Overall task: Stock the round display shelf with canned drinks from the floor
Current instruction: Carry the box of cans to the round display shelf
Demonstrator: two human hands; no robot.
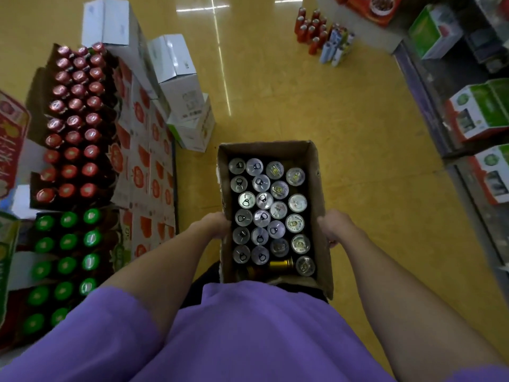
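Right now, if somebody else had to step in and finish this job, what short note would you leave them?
Left hand grips the left wall of the cardboard box; right hand grips the right wall. The box is carried in front of the body, above the yellow floor.
Inside: canned drinks standing upright, plus one gold can lying on its side at the near end.
Done: box picked up.
Left: the round display shelf is not in view; carry the box there and shelve the cans.

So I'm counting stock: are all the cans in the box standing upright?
No: one gold can lies on its side at the near end of the box.
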